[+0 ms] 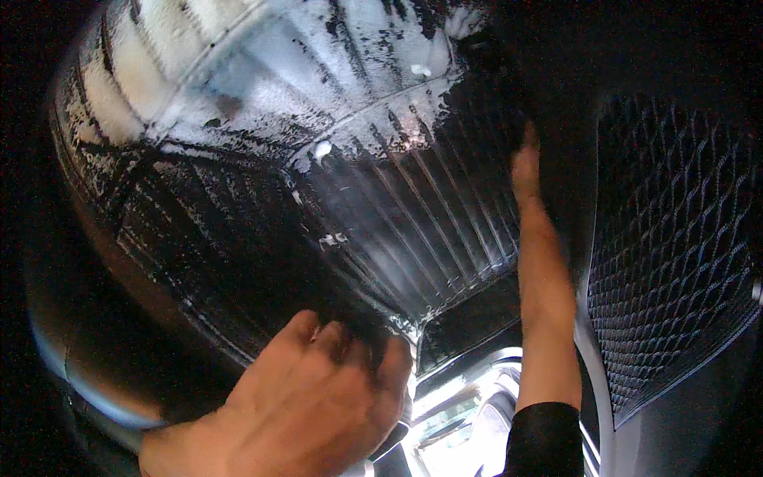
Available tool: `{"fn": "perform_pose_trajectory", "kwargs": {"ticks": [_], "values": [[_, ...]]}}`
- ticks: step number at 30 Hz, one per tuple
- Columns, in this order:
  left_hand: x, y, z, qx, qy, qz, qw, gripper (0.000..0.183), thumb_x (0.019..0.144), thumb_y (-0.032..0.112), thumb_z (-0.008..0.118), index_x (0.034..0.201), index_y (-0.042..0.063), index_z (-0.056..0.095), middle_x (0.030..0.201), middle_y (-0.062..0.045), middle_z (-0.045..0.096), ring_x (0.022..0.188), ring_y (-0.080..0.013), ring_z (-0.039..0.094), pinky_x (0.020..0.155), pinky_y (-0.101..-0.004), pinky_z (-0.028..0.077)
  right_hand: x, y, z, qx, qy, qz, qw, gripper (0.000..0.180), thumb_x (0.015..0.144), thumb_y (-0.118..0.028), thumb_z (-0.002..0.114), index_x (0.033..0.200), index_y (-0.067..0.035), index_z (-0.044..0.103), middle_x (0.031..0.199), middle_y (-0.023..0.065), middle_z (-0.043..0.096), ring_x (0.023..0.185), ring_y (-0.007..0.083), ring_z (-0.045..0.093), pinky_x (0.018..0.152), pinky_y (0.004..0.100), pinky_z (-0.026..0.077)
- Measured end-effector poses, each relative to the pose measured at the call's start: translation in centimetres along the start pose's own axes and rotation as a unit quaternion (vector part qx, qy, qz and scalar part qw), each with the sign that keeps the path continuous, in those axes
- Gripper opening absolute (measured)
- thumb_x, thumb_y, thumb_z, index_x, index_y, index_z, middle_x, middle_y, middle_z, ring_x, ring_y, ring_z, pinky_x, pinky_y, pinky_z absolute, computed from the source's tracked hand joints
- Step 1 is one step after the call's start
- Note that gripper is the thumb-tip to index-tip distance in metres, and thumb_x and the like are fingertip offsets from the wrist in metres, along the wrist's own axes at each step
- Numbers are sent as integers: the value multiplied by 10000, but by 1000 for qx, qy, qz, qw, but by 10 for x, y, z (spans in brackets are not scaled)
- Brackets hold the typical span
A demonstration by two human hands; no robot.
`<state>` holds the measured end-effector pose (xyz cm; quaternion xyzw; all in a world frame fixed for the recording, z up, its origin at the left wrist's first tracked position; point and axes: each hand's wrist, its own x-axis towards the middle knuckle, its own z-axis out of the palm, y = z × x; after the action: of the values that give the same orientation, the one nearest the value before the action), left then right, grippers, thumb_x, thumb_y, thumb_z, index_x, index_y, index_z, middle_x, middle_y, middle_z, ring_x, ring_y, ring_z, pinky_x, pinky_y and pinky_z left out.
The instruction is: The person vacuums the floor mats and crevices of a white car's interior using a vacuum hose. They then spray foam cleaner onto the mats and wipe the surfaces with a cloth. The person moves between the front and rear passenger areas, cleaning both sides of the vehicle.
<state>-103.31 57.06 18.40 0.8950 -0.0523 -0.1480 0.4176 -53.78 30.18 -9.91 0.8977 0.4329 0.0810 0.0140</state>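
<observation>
A dark, ribbed car seat (381,220) fills the middle of the view, with stitched seams between its panels. White foam (262,65) coats its upper part thickly and thins to streaks and small clumps lower down. My left hand (322,387) rests against the lower edge of the seat, back of the hand up and fingers curled; whatever lies under the fingers is hidden. On the other side my right hand (527,161) reaches forward along the seat's right side. It is blurred and partly lost in shadow, so its grip does not show.
To the right stands a dark panel with a net-like pattern (673,256), bordered by a pale curved trim (596,369). A brightly lit surface (465,435) shows below, between my arms. Deep shadow surrounds the seat's left side.
</observation>
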Motion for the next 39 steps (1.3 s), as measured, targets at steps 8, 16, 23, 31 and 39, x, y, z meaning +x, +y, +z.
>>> {"fn": "perform_pose_trajectory", "kwargs": {"ticks": [8,16,23,31,39], "values": [[1,3,-9,41,-3,-17,999,424,847,187,608,1229,6,643,784,-51,646,770,-237,639,762,-365,499,-55,-97,-63,-167,-347,241,891,598,944,-68,545,1526,-120,416,1538,239,446,1295,434,554,1057,497,482],[-5,13,-16,91,191,-117,970,335,833,139,691,1154,50,663,747,-58,611,737,-262,613,715,-398,492,-176,-113,-115,-187,-270,130,935,756,898,-85,576,1593,-221,310,1440,228,480,921,402,711,706,467,615],[-16,20,-28,81,230,-87,966,316,846,104,696,1151,40,645,733,-85,623,704,-298,618,690,-416,494,-298,-212,-161,-126,-388,115,906,623,867,-116,629,1461,-1,476,1155,224,635,971,340,709,736,413,627],[-22,17,-20,122,262,-47,956,268,871,92,683,1133,47,645,808,-96,684,761,-315,653,710,-440,522,-409,-228,-220,278,-458,108,837,622,785,-153,613,1407,-168,605,1295,223,655,1137,417,660,972,441,563],[-19,0,-8,122,199,-53,971,239,947,86,645,1182,37,651,665,-97,628,569,-232,614,574,-371,495,-259,-138,-179,-261,-533,26,804,225,927,-219,601,1101,-154,727,1222,89,631,1118,281,643,684,411,613]]}}
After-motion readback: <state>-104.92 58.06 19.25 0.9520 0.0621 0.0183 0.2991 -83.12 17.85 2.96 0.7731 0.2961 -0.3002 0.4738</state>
